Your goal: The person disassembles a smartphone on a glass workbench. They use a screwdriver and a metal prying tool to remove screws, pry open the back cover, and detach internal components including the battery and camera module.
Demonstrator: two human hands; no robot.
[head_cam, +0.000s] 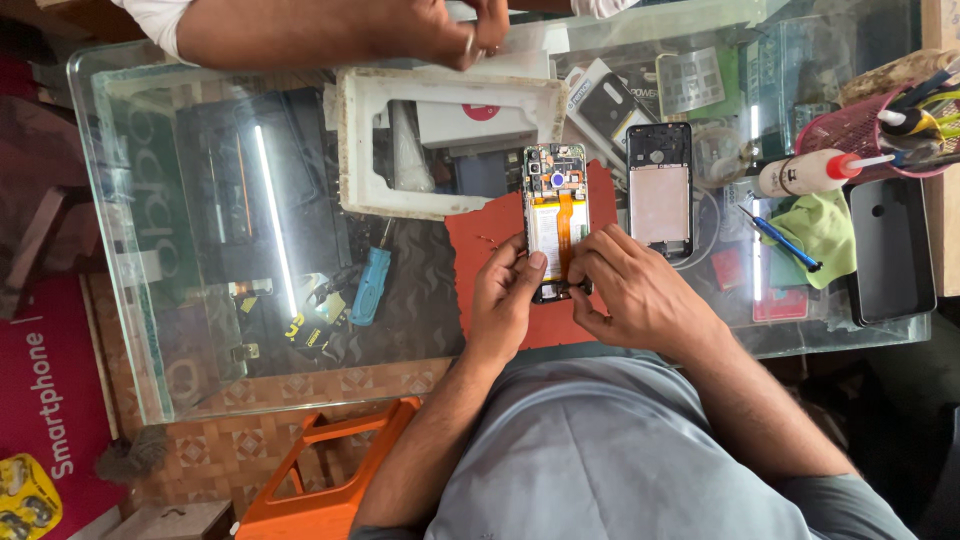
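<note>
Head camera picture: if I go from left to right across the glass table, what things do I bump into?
Blue-handled screwdriver → left hand → opened phone → right hand → phone frame → white glue bottle → green cloth → black phone cover.

Both forearms bare, reaching forward from the torso at the bottom of the view and converging toward the middle. Left hand (505, 295): palm turned inward, fingers curled, thumb pressed flat with its tip pointing up and slightly right. Wrist roughly straight, forearm running down-left to a bent elbow. Right hand (625, 285): back of the hand facing up, knuckles raised, fingers folded in a tight pinch toward the left (fingertips themselves hidden under the knuckles). Wrist cocked slightly, forearm angling down-right into a short grey sleeve. The two hands sit just beside each other, thumbs nearly meeting.
</note>
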